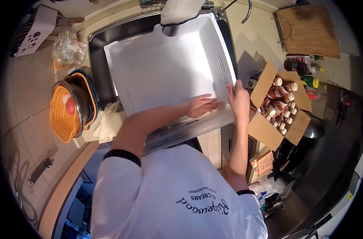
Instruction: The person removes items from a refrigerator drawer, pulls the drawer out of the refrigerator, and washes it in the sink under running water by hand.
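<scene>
A large white plastic bin (161, 67), like a drawer, lies tilted over the sink with its hollow inside facing up. Its near wall is clear plastic. My left hand (201, 106) rests on the inside of the bin by this near wall, fingers stretched out and nothing held. At the bin's right near corner, my right hand (239, 99) is closed on the side edge. A grey-white cloth (181, 11) hangs over the bin's far edge, in front of the tap.
An open cardboard box (265, 131) of several capped bottles (278, 92) stands right of the sink. Left are an orange basket (61, 123), a metal bowl (85, 107), cream gloves (109, 121) and a plastic bag (69, 47). A wooden board (309, 32) lies back right.
</scene>
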### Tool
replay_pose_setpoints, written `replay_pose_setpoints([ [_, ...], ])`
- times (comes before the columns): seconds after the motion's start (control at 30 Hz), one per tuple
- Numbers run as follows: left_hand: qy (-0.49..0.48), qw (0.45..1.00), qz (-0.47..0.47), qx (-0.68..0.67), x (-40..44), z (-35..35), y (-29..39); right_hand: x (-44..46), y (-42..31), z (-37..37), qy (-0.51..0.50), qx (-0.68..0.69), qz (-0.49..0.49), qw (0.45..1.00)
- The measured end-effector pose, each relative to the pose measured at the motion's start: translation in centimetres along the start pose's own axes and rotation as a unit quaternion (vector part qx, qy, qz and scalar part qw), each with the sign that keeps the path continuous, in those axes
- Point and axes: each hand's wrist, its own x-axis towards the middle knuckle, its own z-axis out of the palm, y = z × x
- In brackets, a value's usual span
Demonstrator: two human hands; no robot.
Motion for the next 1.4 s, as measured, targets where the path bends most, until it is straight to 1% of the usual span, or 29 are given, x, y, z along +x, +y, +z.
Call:
replay_pose_setpoints([
  [0.03,-0.007,0.999,0.035,-0.002,-1.4,-0.8,-0.2,0.0,0.0,0.0,0.004,0.008,-0.001,1.0],
  [0.17,-0.07,0.993,0.053,-0.082,-7.0,-4.9,-2.6,-0.2,0.2,0.1,0.012,0.018,-0.006,1.0],
  [0.23,-0.066,0.997,-0.025,-0.023,-7.7,-6.1,-5.4,-0.3,0.4,0.2,0.005,-0.001,-0.003,1.0],
  [0.3,-0.016,0.964,-0.257,-0.061,-7.1,-7.3,-8.5,-0.2,0.4,0.0,0.008,0.002,-0.014,1.0],
  [0.33,-0.018,0.965,-0.256,-0.055,-7.1,-7.9,-9.3,-0.4,0.3,0.1,0.009,0.003,-0.017,1.0],
  [0.37,0.061,0.947,-0.309,0.064,-7.1,-8.5,-10.2,-0.3,0.3,0.1,0.015,0.006,-0.017,1.0],
  [0.4,0.14,0.907,-0.355,0.178,-6.9,-8.8,-10.6,-0.4,0.3,0.0,0.012,0.008,-0.015,1.0],
  [0.43,0.142,0.906,-0.355,0.181,-6.5,-8.0,-10.9,-0.5,0.3,0.0,0.007,0.009,-0.015,1.0],
  [0.5,0.164,0.85,-0.421,0.272,-5.2,-6.2,-11.9,-0.5,0.5,0.1,0.012,0.01,-0.022,1.0],
  [0.53,0.167,0.849,-0.418,0.279,-4.5,-6.9,-11.7,-0.3,0.5,0.1,0.013,0.007,-0.023,1.0],
  [0.6,0.097,0.96,-0.237,0.113,-3.4,-7.3,-10.2,-0.3,0.5,0.1,0.012,0.009,-0.024,1.0],
  [0.63,0.099,0.959,-0.237,0.116,-3.4,-7.5,-10.5,-0.3,0.5,0.1,0.009,0.011,-0.023,1.0],
  [0.7,0.102,0.981,-0.16,0.048,-3.3,-8.1,-11.3,-0.4,0.3,-0.2,0.008,0.013,-0.021,1.0],
  [0.73,0.102,0.981,-0.159,0.052,-3.4,-8.7,-11.8,-0.4,0.2,-0.3,0.003,0.014,-0.016,1.0],
  [0.8,0.193,0.902,-0.327,0.207,-3.4,-10.3,-13.4,-0.6,0.3,-0.1,0.008,0.014,-0.014,1.0],
  [0.83,0.194,0.902,-0.323,0.21,-3.1,-10.4,-14.8,-0.6,0.4,-0.1,0.008,0.013,-0.01,1.0],
  [0.9,0.102,0.907,-0.275,0.302,-2.3,-10.5,-17.9,-0.6,0.4,-0.2,0.002,0.011,-0.003,1.0],
  [0.93,0.222,0.942,-0.253,0.003,-0.9,-13.3,-17.8,-0.7,0.4,-0.2,-0.01,0.01,0.004,1.0],
  [0.97,0.219,0.943,-0.25,0.003,-0.4,-13.2,-18.9,-0.8,0.4,-0.2,-0.008,0.012,0.007,1.0],
  [1.0,0.115,0.882,-0.257,0.379,-0.1,-12.3,-20.4,-0.9,0.5,-0.2,-0.005,0.019,0.01,1.0],
  [1.03,-0.006,0.682,-0.224,0.696,-0.1,-11.5,-21.1,-1.0,0.6,-0.3,-0.002,0.027,0.011,1.0],
  [1.07,-0.007,0.682,-0.221,0.697,-0.8,-10.1,-20.8,-0.9,0.6,-0.2,-0.001,0.029,0.013,0.999],
  [1.1,0.039,0.827,-0.278,0.488,-1.9,-8.9,-19.7,-0.8,0.5,-0.2,-0.005,0.024,0.008,1.0],
  [1.13,0.081,0.913,-0.316,0.245,-2.2,-8.7,-18.8,-0.7,0.5,-0.3,-0.009,0.018,0.002,1.0],
  [1.17,0.083,0.912,-0.315,0.248,-2.1,-9.1,-19.1,-0.5,0.5,-0.4,-0.006,0.019,0.002,1.0],
  [1.23,0.105,0.934,-0.316,0.133,-1.4,-11.9,-18.7,-0.3,0.4,-0.2,-0.001,0.006,-0.02,1.0],
  [1.33,0.134,0.938,-0.317,-0.049,-0.6,-15.3,-17.8,-0.9,-0.1,-0.9,-0.012,0.027,0.014,0.999],
  [1.37,0.131,0.939,-0.315,-0.049,-0.2,-15.9,-17.8,-1.0,-0.1,-0.9,-0.012,0.029,0.017,0.999],
  [1.4,0.098,0.927,-0.253,0.26,0.3,-16.2,-18.1,-1.2,0.0,-0.9,-0.016,0.028,0.023,0.999],
])
